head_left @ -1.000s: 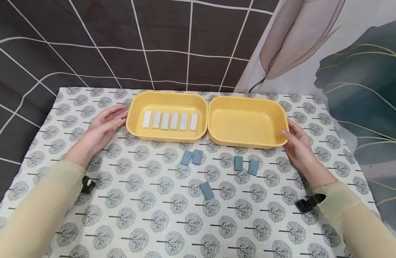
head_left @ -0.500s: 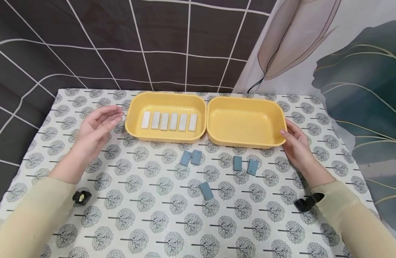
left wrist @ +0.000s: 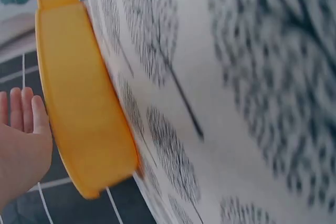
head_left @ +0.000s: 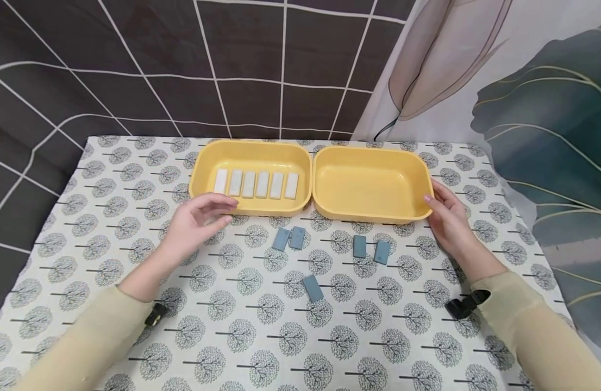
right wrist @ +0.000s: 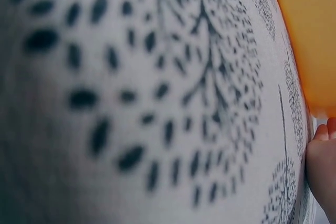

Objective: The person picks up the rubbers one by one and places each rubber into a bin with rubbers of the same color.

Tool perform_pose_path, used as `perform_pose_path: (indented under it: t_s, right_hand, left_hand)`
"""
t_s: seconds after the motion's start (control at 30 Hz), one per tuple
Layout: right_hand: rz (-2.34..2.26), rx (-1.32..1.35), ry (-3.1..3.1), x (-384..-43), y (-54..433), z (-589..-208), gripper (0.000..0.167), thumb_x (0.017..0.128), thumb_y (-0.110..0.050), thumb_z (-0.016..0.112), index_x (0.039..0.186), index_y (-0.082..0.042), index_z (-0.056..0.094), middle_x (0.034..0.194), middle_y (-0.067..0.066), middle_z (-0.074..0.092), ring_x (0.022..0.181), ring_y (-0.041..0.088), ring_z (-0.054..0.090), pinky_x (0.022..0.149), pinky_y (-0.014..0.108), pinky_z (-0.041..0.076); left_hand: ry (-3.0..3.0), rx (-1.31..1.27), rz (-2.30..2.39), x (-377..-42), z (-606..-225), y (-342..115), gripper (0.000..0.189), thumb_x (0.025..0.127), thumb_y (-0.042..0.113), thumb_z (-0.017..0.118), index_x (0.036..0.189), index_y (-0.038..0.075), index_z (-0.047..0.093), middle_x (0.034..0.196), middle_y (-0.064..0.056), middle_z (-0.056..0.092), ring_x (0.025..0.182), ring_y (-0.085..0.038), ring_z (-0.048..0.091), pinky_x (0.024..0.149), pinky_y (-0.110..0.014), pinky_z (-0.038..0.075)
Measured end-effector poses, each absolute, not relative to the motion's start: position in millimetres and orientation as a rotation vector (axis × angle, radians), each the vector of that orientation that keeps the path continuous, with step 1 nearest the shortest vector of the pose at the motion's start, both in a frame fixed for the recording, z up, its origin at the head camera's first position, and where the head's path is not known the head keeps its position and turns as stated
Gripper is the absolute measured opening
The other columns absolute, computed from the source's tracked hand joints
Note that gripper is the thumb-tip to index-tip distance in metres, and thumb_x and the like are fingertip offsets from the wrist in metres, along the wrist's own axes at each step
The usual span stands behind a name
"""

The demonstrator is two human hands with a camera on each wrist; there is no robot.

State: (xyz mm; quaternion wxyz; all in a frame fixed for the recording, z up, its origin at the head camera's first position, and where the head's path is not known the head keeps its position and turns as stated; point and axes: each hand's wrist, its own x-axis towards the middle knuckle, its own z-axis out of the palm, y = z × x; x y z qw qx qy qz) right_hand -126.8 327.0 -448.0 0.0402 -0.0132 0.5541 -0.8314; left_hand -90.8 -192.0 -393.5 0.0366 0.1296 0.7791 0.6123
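Note:
Two yellow plastic bins stand end to end near the back of the table. In the left bin (head_left: 261, 209) several white rectangular blocks (head_left: 262, 184) lie in a row; the right bin (head_left: 369, 184) has nothing in it. My left hand (head_left: 195, 222) hovers at the left bin's front left corner, fingers loosely bent and holding nothing; its fingertips overlap the rim in the head view. With thumb on the rim and fingers along the outer wall, my right hand (head_left: 447, 217) holds the right bin's right end. Several blue blocks (head_left: 313, 288) lie on the cloth before the bins.
A white cloth with tree prints (head_left: 251, 326) covers the table. Behind it hangs a dark curtain with white grid lines (head_left: 242, 60), and a leaf-patterned curtain (head_left: 540, 136) hangs at the right. Both wrists wear a black strap device (head_left: 467, 305).
My left hand has drawn away from the left bin's left end, then moved right and forward to its front corner. My right hand stays at the right bin. Bins and blocks have not moved.

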Motion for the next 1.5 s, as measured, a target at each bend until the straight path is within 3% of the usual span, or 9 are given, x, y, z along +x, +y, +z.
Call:
perform_pose_path:
  t_s: [0.17, 0.43, 0.67, 1.0, 1.5]
  right_hand:
    - [-2.532, -0.027, 1.707, -127, 328, -448, 0.046, 0.106, 0.007, 0.051, 0.15, -0.008, 0.052, 0.146, 0.0, 0.057, 0.13, 0.01, 0.059, 0.112, 0.016, 0.053]
    - [-2.534, -0.008, 1.72, -127, 326, -447, 0.047, 0.106, 0.007, 0.052, 0.151, -0.009, 0.051, 0.146, -0.003, 0.057, 0.13, 0.008, 0.06, 0.111, 0.016, 0.053]
    - [-2.51, -0.013, 1.745, -128, 326, -447, 0.048, 0.107, 0.005, 0.052, 0.152, -0.009, 0.05, 0.146, -0.004, 0.057, 0.13, 0.007, 0.06, 0.111, 0.016, 0.053]
    - [-2.513, 0.002, 1.75, -128, 326, -448, 0.053, 0.106, 0.007, 0.052, 0.157, -0.004, 0.042, 0.147, -0.003, 0.056, 0.132, 0.008, 0.058, 0.111, 0.016, 0.053]
    - [-2.532, 0.007, 1.714, -128, 326, -447, 0.05, 0.105, 0.007, 0.053, 0.153, -0.007, 0.049, 0.147, -0.002, 0.056, 0.131, 0.008, 0.06, 0.111, 0.016, 0.053]
  left_hand:
    - [2.465, 0.512, 1.708, -87, -402, -175, 0.036, 0.088, -0.012, 0.074, 0.124, -0.007, 0.068, 0.125, -0.025, 0.073, 0.11, -0.003, 0.07, 0.103, -0.014, 0.057]
    - [2.485, 0.641, 1.496, -85, -406, -153, 0.036, 0.089, -0.007, 0.076, 0.124, -0.001, 0.071, 0.124, -0.014, 0.076, 0.114, -0.027, 0.073, 0.108, -0.038, 0.061]
    - [2.521, 0.766, 1.288, -88, -406, -141, 0.037, 0.089, 0.002, 0.08, 0.125, 0.006, 0.072, 0.126, -0.006, 0.076, 0.115, -0.024, 0.072, 0.109, -0.043, 0.06]
    - [2.584, 0.918, 0.89, -93, -409, -130, 0.049, 0.091, 0.02, 0.083, 0.137, 0.008, 0.067, 0.141, -0.007, 0.069, 0.136, -0.029, 0.063, 0.124, -0.051, 0.047]
    - [2.631, 0.934, 0.679, -101, -413, -120, 0.048, 0.097, 0.019, 0.077, 0.142, 0.007, 0.064, 0.145, -0.011, 0.067, 0.138, -0.031, 0.061, 0.125, -0.051, 0.046]
